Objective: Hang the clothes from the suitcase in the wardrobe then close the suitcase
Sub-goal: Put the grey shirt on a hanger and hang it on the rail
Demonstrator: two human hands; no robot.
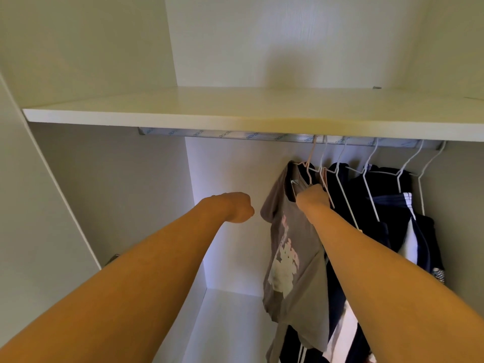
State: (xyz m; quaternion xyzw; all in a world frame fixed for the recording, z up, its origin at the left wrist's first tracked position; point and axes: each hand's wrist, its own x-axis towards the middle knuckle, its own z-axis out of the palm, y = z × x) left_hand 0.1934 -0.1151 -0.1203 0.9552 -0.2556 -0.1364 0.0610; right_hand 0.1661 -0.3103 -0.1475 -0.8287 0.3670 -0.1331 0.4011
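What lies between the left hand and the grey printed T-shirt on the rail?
Nothing: in the head view, only bare white wardrobe back wall shows between the left hand and the grey printed T-shirt.

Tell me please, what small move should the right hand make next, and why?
Probably let go of the grey T-shirt and draw back. Its hanger already has its hook over the rail, beside the dark clothes, so the shirt seems hung. The right hand grips near the collar; the left hand, fingers curled, holds nothing.
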